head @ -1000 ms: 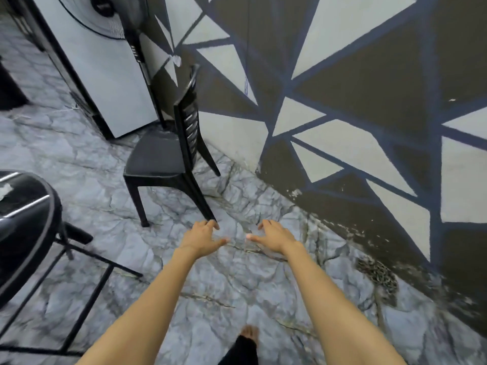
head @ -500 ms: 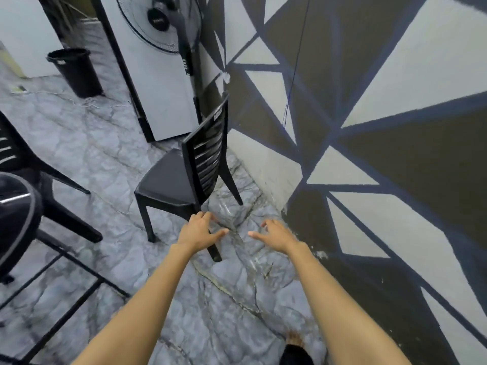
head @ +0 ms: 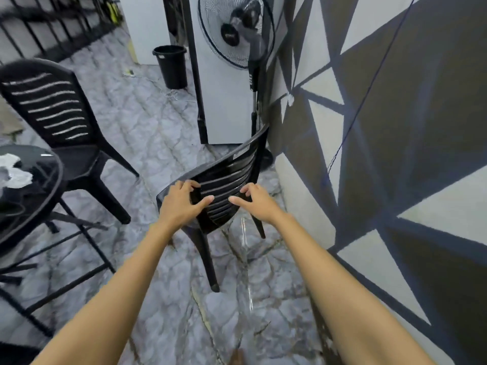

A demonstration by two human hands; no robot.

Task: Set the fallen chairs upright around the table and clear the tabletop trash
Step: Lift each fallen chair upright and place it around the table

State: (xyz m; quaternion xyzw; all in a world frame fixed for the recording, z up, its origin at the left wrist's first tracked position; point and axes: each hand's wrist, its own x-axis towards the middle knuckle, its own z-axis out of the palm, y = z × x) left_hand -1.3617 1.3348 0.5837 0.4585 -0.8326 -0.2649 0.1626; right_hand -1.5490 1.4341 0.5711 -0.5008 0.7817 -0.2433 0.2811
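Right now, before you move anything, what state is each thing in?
near chair, upright by the wall
far chair, upright at the table
table, crumpled trash on top
bin, upright
left hand, fingers curled over near chair's backrest
right hand, fingers spread, contact with backrest unclear

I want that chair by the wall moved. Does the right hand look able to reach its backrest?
Probably yes: the right hand hovers open close to the backrest, with nothing between them.
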